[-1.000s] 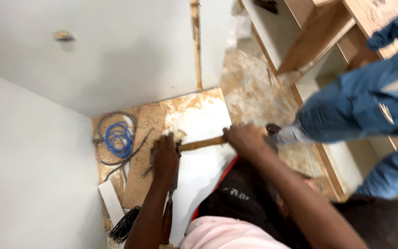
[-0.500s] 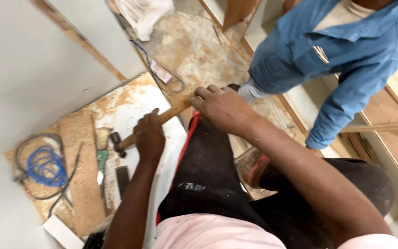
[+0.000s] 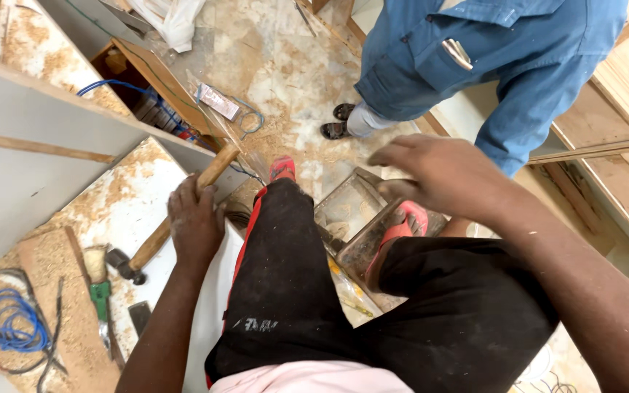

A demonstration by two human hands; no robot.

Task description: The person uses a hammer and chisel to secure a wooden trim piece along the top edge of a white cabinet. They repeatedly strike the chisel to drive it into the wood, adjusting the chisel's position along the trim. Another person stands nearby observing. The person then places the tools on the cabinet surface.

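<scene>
I see the white board (image 3: 121,211) dusted with sawdust, with the wooden-handled hammer (image 3: 172,218) lying slanted across its edge, head down toward the blue cable coil (image 3: 5,324). My left hand (image 3: 196,222) is clenched around the middle of the hammer's handle. My right hand (image 3: 438,175) hovers released, fingers spread, well right of the hammer.

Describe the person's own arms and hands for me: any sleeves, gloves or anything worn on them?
Both arms are bare as far as the view shows: no sleeves, no gloves. The left hand and right hand carry no visible rings, watch or wristband. The right hand is slightly blurred, so small details there are uncertain. A strip of pale pink shirt shows at the lower edge, above black trousers with a red side stripe.
</scene>
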